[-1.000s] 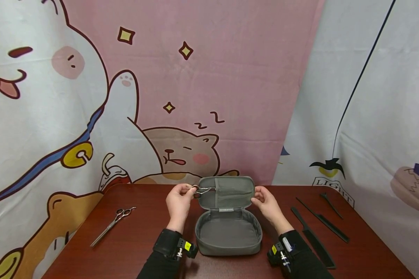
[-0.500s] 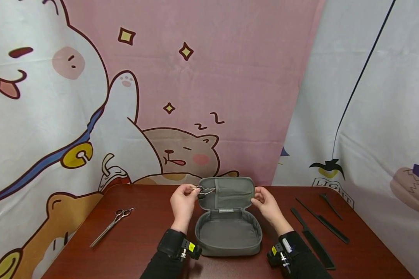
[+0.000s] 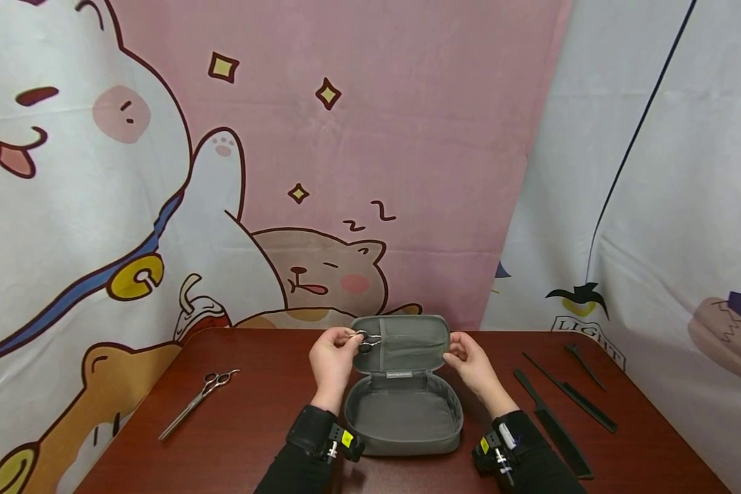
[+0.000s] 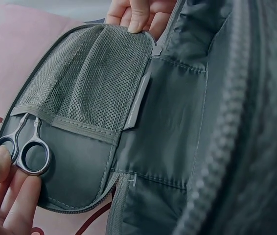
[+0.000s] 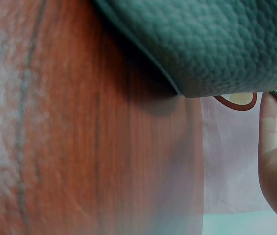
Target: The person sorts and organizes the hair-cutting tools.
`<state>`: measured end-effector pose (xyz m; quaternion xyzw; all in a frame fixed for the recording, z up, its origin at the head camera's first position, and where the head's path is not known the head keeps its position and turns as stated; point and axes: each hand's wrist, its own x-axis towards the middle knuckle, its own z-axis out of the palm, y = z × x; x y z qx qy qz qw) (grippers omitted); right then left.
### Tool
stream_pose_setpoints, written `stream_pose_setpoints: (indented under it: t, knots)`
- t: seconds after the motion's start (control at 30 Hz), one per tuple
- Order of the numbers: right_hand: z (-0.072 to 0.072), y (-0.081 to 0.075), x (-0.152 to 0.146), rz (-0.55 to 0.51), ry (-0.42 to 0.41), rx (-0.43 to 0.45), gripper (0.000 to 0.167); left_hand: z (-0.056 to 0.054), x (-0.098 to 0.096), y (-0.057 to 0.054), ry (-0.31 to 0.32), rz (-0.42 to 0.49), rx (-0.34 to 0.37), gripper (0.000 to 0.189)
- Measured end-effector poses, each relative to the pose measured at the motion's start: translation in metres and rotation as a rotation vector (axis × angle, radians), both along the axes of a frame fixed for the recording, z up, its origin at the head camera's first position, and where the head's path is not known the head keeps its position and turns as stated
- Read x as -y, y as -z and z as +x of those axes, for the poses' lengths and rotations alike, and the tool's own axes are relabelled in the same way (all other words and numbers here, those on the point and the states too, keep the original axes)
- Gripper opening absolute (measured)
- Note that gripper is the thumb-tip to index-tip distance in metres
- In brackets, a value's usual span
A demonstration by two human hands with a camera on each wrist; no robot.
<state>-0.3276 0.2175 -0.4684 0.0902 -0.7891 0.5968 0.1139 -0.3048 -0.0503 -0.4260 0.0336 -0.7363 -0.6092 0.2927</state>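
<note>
A grey zippered case (image 3: 404, 444) stands unzipped on the table, its lid raised at the back. Inside the lid is a mesh pocket (image 4: 92, 73). My left hand (image 3: 332, 363) pinches a pair of scissors (image 4: 36, 157) by the finger rings, thumb on one side and fingers on the other. The blades are tucked under the pocket's edge and are mostly hidden. On the lid's right edge, my right hand (image 3: 472, 363) grips the rim between thumb and fingers, as the left wrist view also shows at the top.
Another pair of scissors (image 3: 199, 400) lies on the red-brown table (image 3: 259, 412) at the left. To the right lie a wide black comb (image 3: 556, 429), a thin tail comb (image 3: 574, 394) and a small dark slim tool (image 3: 585, 365). A printed cloth hangs behind the table.
My left hand has moved to the right, sliding the scissors farther into the lid's mesh pocket. The right hand keeps its hold on the lid's edge.
</note>
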Motion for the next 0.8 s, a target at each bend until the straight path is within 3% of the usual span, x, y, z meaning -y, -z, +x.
stream_pose_setpoints:
  t: [0.8]
  knots:
    - [0.002, 0.001, -0.001, -0.004, 0.003, -0.028, 0.023, 0.001, -0.015, -0.007, -0.019, -0.096, -0.050, 0.011]
